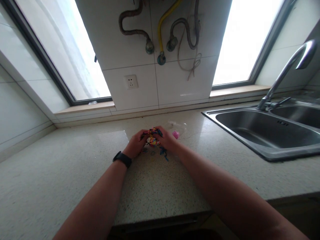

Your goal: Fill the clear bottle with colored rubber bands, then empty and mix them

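Observation:
A heap of small colourful elastic bands (153, 141) lies on the speckled countertop (162, 186), mostly in red, yellow, pink and blue. My left hand (137, 144), with a dark watch band at its wrist, curls round the heap from the left. From the right, my right hand (168, 138) closes over it, so the bands are bunched between both hands. Some fingertips are hidden by the bands. Several blue bands (163, 153) trail loose on the near side. Just beyond my right hand lie a small pink object (176, 134) and a clear plastic container or wrapper (183, 126).
On the right, a steel double sink (240, 150) is set into the counter, with a chrome tap (287, 73) over it. A wall socket (131, 81) and several hoses, one a yellow pipe (161, 30), are on the tiled wall between two windows.

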Demonstrator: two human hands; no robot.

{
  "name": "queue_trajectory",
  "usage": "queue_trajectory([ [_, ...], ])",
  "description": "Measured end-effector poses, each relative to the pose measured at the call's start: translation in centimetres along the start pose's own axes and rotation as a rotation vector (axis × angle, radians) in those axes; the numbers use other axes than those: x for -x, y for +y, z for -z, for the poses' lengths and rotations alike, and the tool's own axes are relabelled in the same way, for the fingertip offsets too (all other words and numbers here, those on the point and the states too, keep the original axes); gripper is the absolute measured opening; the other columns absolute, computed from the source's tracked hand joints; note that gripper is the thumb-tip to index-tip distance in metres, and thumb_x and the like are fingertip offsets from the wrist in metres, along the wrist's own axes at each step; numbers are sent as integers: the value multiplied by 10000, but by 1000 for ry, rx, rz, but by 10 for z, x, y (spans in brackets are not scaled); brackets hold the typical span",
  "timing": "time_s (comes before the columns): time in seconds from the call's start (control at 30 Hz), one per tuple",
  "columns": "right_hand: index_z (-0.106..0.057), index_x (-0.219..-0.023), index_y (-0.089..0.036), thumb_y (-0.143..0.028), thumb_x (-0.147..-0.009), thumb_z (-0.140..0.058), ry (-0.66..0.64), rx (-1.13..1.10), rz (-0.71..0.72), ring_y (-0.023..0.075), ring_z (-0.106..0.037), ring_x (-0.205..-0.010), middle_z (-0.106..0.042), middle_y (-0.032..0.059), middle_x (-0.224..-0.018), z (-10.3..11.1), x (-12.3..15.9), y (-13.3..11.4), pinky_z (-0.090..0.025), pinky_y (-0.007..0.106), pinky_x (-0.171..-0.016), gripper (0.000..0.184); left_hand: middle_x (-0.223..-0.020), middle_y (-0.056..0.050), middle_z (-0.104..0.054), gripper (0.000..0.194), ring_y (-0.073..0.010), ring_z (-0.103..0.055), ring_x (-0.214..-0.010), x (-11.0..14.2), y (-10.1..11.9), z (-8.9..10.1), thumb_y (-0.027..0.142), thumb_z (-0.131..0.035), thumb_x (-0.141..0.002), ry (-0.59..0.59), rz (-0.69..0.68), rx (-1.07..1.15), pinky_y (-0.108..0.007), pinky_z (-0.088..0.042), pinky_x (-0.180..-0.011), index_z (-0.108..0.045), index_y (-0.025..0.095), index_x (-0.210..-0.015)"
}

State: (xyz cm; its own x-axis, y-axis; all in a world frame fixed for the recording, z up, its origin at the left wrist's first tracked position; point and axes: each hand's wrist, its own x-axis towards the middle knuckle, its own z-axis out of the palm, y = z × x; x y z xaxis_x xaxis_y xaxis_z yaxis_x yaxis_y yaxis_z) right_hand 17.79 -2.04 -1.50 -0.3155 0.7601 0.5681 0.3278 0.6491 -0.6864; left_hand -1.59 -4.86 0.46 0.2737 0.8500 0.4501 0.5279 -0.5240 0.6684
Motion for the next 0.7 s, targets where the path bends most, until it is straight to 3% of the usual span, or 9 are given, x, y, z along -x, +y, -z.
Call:
queue_trajectory([
  [0.33,-587,-967,-209,-526,-924,-447,65,-124,-161,169,-578,-805,-635,10,-856,-5,-4,5,-460,280,-733,349,-869,-43,-672,374,-155,-582,-750,-1,4,-4,482,-514,-908,76,99,185,-252,-457,-655,-643,164,-1057],
  [0.53,-554,-829,-209,-590,-927,-396,108,-106,-175,154,-541,-732,-586,-10,-763,-4,-3,3,-448,271,-698,424,-669,19,-514,369,-111,-487,-579,-1,2,-5,522,-472,-919,62,161,295,-219,-396,-531,-586,172,-902],
  [0.7,-606,-1066,-211,-511,-963,-378,89,-176,-119,171,-608,-920,-675,38,-960,-3,-3,3,-461,312,-853,390,-666,20,-501,379,-112,-460,-580,0,3,-2,520,-438,-936,74,127,220,-229,-382,-544,-572,179,-840],
])
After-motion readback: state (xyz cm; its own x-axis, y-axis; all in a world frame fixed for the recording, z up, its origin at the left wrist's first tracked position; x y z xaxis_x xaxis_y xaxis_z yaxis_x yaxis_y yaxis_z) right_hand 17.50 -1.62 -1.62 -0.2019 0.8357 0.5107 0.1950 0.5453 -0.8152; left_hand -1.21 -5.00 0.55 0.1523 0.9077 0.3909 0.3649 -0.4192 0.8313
